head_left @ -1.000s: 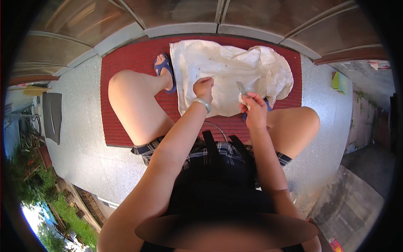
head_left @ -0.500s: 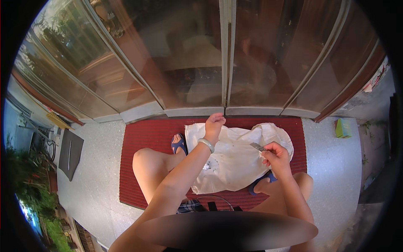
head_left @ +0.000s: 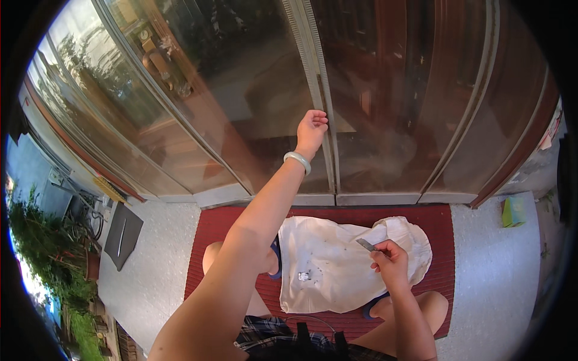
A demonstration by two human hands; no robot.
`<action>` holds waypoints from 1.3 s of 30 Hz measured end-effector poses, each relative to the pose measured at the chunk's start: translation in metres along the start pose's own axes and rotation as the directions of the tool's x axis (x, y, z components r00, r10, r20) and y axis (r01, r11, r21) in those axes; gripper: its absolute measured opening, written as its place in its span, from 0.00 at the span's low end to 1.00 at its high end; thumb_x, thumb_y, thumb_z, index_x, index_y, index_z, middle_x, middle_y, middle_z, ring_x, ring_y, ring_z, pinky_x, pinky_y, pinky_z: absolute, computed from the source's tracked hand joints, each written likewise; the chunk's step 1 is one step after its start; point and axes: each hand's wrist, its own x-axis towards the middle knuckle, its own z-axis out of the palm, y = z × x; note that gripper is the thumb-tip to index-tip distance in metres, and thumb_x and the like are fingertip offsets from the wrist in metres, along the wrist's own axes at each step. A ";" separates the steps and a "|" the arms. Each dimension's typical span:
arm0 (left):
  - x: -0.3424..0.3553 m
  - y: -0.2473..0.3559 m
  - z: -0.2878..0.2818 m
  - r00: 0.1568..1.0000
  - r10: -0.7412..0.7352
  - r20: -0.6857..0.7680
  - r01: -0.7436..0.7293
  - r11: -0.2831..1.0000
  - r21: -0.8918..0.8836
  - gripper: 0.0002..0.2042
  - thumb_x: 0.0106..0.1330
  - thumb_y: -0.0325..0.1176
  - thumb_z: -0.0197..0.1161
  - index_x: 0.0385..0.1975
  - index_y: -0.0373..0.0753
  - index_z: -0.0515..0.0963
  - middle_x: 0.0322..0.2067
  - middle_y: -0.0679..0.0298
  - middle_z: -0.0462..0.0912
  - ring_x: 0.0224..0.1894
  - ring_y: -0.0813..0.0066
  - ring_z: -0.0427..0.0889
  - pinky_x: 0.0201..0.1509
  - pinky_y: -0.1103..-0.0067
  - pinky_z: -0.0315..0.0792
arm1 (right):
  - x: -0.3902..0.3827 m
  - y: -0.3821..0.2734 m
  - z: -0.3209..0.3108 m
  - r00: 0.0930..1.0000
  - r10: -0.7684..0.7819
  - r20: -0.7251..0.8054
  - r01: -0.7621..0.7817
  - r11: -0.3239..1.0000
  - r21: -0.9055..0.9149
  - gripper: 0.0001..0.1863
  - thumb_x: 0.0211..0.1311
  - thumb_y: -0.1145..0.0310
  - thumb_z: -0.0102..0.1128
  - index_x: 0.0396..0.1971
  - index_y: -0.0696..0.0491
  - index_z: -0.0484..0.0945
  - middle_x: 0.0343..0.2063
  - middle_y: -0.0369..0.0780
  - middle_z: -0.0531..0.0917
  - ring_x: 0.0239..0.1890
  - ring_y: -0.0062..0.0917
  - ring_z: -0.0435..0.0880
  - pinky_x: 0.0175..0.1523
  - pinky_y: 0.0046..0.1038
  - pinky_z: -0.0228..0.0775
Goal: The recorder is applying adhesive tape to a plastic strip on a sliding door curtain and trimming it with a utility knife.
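Observation:
My left hand (head_left: pixel 312 129), with a pale bangle (head_left: pixel 298 160) at the wrist, reaches out to the upright middle strip (head_left: pixel 320 84) of the glazed door. Its fingers are curled together against the strip's edge; whatever they may pinch is hidden. Between the thumb and fingers of my right hand (head_left: pixel 390 260) is a small flat grey metal piece (head_left: pixel 365 245), its free end pointing up and left. Under that hand a white cloth (head_left: pixel 337 271) is spread between my legs. Small dark bits and a little white scrap (head_left: pixel 304 276) lie on the cloth's left part.
A red ribbed mat (head_left: pixel 442 265) is beneath the cloth and my feet. Clear door panels (head_left: pixel 385 162) rise directly ahead. On the pale floor (head_left: pixel 487 271) stands a green and yellow box (head_left: pixel 513 212) at right. At left are a dark flat panel (head_left: pixel 123 234) and potted plants (head_left: pixel 36 240).
My left hand has risen from above the cloth to the door's middle strip. The view has tilted up toward the door. My right hand still holds the metal piece over the cloth.

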 end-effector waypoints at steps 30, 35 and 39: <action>-0.048 0.037 -0.001 0.904 -0.087 0.418 0.172 0.970 -0.171 0.09 0.70 0.36 0.59 0.36 0.37 0.75 0.34 0.62 0.82 0.36 0.73 0.81 0.42 0.77 0.74 | -0.004 0.005 -0.037 0.979 -0.143 -0.144 0.134 0.988 -0.071 0.07 0.60 0.74 0.63 0.38 0.57 0.81 0.28 0.33 0.82 0.23 0.14 0.77 0.27 0.15 0.64; -0.048 0.026 0.007 0.954 -0.093 0.286 0.159 0.963 -0.219 0.09 0.72 0.34 0.56 0.39 0.33 0.72 0.31 0.55 0.82 0.35 0.63 0.84 0.40 0.71 0.78 | -0.002 0.011 -0.050 0.975 -0.147 -0.167 0.136 0.988 -0.078 0.08 0.60 0.73 0.63 0.39 0.57 0.81 0.29 0.33 0.82 0.24 0.14 0.77 0.28 0.16 0.64; -0.017 0.012 0.005 0.964 -0.091 0.248 0.166 0.939 -0.300 0.09 0.72 0.33 0.55 0.39 0.32 0.72 0.30 0.52 0.82 0.33 0.59 0.84 0.39 0.68 0.79 | -0.003 0.008 -0.048 0.968 -0.163 -0.191 0.150 0.986 -0.078 0.07 0.59 0.74 0.62 0.38 0.58 0.81 0.28 0.34 0.82 0.24 0.14 0.77 0.28 0.16 0.64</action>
